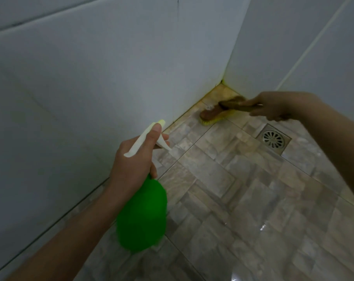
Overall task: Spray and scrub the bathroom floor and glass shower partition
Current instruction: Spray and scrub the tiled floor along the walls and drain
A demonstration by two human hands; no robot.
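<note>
My left hand [131,161] grips the white trigger head of a green spray bottle [141,216], its nozzle pointing toward the floor by the left wall. My right hand [273,107] holds the brown handle of a scrub brush [214,114]. The brush's yellow bristles rest on the stained, yellowish floor tiles [222,94] near the corner where the two white walls meet. The brown stone-pattern floor [232,189] looks wet and glossy.
A square metal floor drain [273,139] sits just right of the brush, in front of my right hand. White tiled walls [91,78] close the space on the left and at the back right. No glass partition is in view.
</note>
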